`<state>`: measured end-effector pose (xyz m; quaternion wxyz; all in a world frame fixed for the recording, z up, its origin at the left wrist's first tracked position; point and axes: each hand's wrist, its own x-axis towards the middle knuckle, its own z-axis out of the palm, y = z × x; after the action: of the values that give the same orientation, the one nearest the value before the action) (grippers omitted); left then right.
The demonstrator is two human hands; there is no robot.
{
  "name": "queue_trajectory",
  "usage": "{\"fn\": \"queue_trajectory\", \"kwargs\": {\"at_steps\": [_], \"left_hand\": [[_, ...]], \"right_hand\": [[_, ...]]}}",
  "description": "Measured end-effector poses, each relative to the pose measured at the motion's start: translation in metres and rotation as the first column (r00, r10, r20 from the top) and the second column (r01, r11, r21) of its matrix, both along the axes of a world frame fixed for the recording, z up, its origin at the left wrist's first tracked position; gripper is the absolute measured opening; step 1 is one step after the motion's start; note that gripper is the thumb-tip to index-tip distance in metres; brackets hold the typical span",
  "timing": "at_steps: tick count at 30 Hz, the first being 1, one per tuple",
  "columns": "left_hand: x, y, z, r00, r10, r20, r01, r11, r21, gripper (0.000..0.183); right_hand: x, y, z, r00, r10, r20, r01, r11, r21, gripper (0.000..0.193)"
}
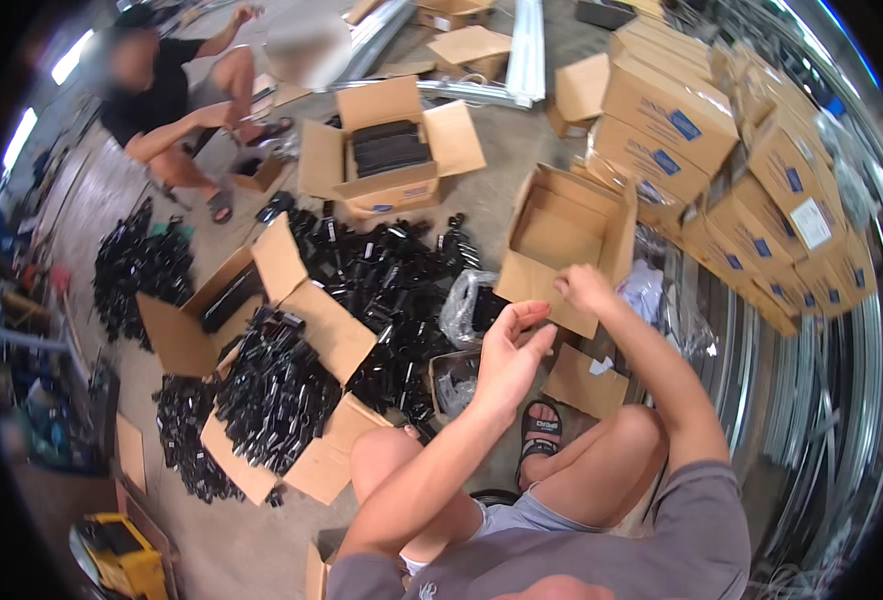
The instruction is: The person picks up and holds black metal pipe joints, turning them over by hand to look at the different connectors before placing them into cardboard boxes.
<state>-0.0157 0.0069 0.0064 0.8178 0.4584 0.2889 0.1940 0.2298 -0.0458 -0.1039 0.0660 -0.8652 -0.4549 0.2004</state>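
My left hand is raised in front of the open cardboard box. Its thumb and fingers are apart, and I see nothing held between them. Just to the right and a little farther off, my right hand hovers over the box's near flap, its fingers curled together; whatever they may pinch is too small or hidden to make out. The box looks bare inside, with its flap folded toward me. Clear plastic wrapping lies beside it on the left, next to a smaller open box.
Heaps of small black parts cover the floor; more spill from a torn carton. Another carton holds black pieces. Stacked cartons and long metal profiles line the right. A person squats far left.
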Motion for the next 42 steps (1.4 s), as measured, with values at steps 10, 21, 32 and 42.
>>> {"fn": "queue_trajectory", "kwargs": {"at_steps": [10,21,32,42], "left_hand": [[0.018,-0.008,0.0,0.954,-0.293,-0.066,0.3,0.942,0.149,0.026],[0.011,0.0,-0.021,0.943,-0.332,0.027,0.33,0.942,0.058,0.028],[0.018,0.017,-0.026,0.952,-0.297,0.073,0.3,0.953,-0.032,0.026],[0.019,0.018,-0.023,0.955,-0.293,0.051,0.291,0.956,0.046,0.026]], "right_hand": [[0.13,0.031,-0.084,0.993,-0.082,0.082,0.088,0.994,-0.065,0.035],[0.111,0.136,-0.183,0.823,-0.442,-0.357,0.382,0.895,-0.23,0.067],[0.095,0.167,-0.198,0.826,-0.522,0.213,0.564,0.759,-0.325,0.089],[0.103,0.169,-0.192,0.841,-0.521,0.148,0.539,0.782,-0.314,0.077]]}}
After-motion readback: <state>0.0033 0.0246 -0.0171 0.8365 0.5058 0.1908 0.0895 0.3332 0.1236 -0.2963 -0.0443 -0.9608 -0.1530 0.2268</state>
